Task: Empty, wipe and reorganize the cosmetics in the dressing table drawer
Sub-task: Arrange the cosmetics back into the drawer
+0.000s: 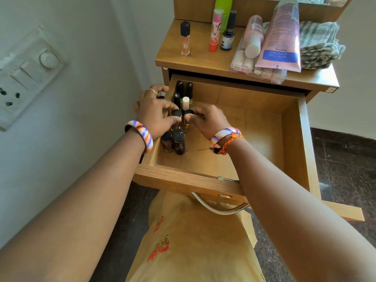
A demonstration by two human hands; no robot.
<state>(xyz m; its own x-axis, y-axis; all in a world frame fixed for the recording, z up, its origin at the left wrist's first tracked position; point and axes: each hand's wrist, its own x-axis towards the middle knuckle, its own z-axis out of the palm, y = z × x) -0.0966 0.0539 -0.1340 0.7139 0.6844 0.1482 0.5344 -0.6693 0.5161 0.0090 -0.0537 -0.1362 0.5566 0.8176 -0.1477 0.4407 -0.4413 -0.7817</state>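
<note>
While left hand (154, 115) fingers pinch one black-capped bottle (176, 113), right hand (205, 119) another (189, 112): packed upright bottles in drawer (291, 139) corner; nudge likely topples neighbours.

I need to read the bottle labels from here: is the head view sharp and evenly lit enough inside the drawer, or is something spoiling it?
Head view: wide-angle bend curves the drawer edges; daylight is soft, with no harsh glare; the left hand and right hand shade and partly hide the small bottles; their labels are too small and soft to read, while the pink tube on top shows larger print.
</note>
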